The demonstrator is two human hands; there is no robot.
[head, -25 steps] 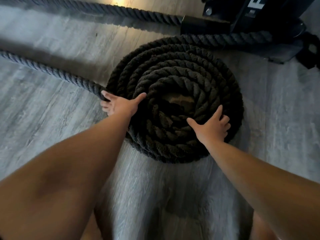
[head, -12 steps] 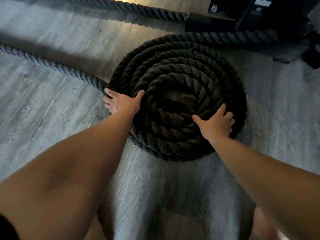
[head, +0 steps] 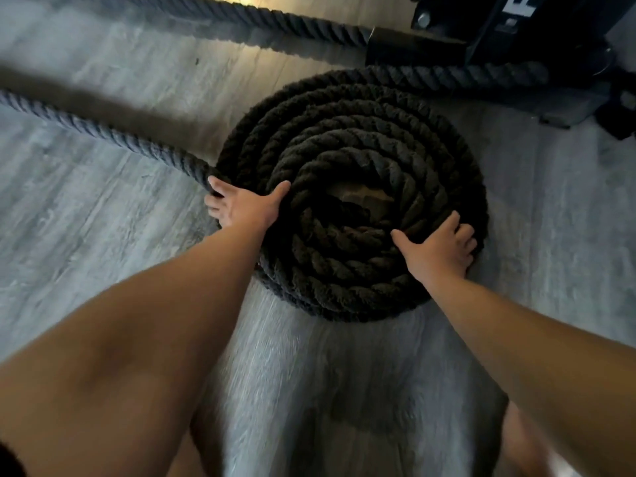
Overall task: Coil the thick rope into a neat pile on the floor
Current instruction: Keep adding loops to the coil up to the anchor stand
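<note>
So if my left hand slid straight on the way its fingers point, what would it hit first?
The loose rope, right where it joins the coil. The fingertips of your left hand seem to touch it, though depth is hard to judge. Past it is bare floor.

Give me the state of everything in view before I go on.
Thick black twisted rope coil, wound in turns on the grey wooden floor, unfinished.
Loose rope stretch, uncoiled, running left from the coil.
Left hand, pressing the coil's left edge.
Right hand, pressing the coil's right side.
Second rope stretch, straight, ending in a black sleeve.
Black metal frame, standing behind the coil.
</note>
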